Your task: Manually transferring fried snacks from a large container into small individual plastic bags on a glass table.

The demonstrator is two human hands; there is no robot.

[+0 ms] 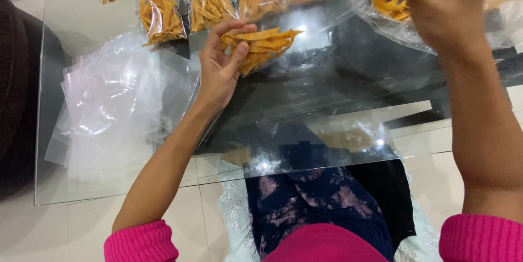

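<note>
The left hand has its fingers clamped on a small clear bag of orange snack strips, held just above the glass bench. The right hand, fingers bunched together, pinches strips at the big open bag (filling looks underway). Filled packets line the far edge; empty bags lie left.

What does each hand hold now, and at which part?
Left hand grips a small clear bag of orange snack strips at its left end. Right hand is blurred; cannot tell.
</note>
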